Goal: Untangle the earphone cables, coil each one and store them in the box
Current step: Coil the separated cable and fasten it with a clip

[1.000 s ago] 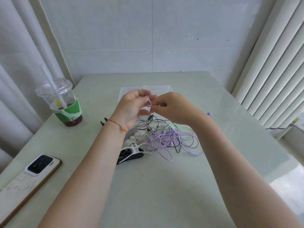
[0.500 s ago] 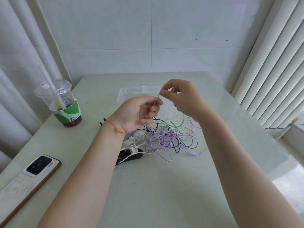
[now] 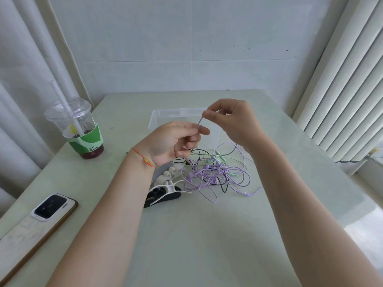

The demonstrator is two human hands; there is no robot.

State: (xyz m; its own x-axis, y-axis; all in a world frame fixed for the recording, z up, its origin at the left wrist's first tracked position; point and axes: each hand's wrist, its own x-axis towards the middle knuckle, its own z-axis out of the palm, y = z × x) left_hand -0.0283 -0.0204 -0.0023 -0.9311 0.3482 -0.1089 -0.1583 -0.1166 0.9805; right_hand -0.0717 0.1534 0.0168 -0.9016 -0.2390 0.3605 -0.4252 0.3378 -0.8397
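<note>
A tangle of earphone cables point(image 3: 215, 172) lies mid-table: mostly purple, with a pale green cable point(image 3: 219, 157) and a black cable point(image 3: 199, 151) mixed in. My left hand point(image 3: 176, 141) and my right hand point(image 3: 232, 121) are raised above the pile, each pinching one short stretch of the purple cable point(image 3: 199, 123) between thumb and fingers. More purple cable hangs from my hands down into the pile. The clear plastic box point(image 3: 157, 117) stands behind my hands, partly hidden by them.
White cable clips point(image 3: 165, 177) and a black-and-white holder point(image 3: 163, 193) lie left of the tangle. An iced drink cup with a straw point(image 3: 76, 129) stands at the far left. A phone point(image 3: 51, 208) on a board lies at the near left edge. Blinds hang at right.
My hands have separated: the right hand rose and moved right, drawing the purple cable up out of the pile. The left hand dropped slightly and turned palm-up.
</note>
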